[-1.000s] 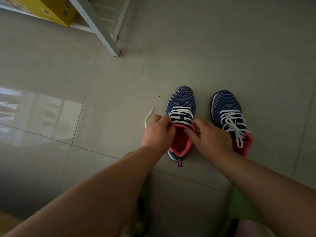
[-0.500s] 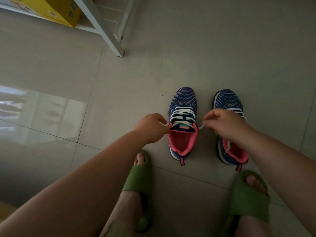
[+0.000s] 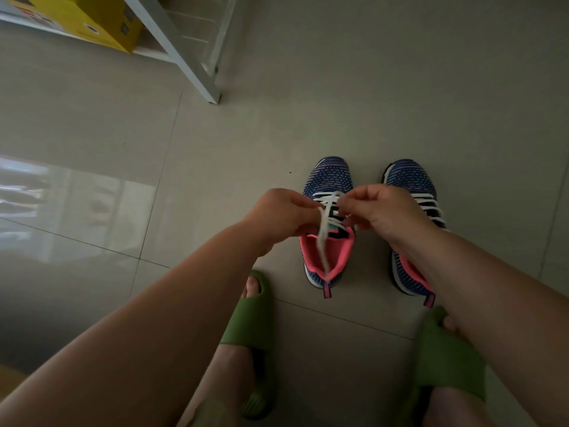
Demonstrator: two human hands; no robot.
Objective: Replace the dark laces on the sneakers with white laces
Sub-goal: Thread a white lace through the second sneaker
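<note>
Grey floor tiles [image 3: 338,87] spread under 2 blue knit sneakers with pink linings, set side by side, toes pointing away. Above the left sneaker [image 3: 328,180], the left hand [image 3: 283,214] and right hand [image 3: 388,211] meet, each with fingers curled round an end of the white lace [image 3: 323,238]. From the left hand's fingertips [image 3: 314,215] a loose length of lace hangs down over the pink opening toward the heel. Beyond the right hand's knuckles, the right sneaker [image 3: 409,180] already carries white lacing. Near the wrists, 2 green slippers [image 3: 252,318] hold the person's feet. Far past the fingers stand a white shelf leg [image 3: 184,57] and a yellow box [image 3: 92,20].
</note>
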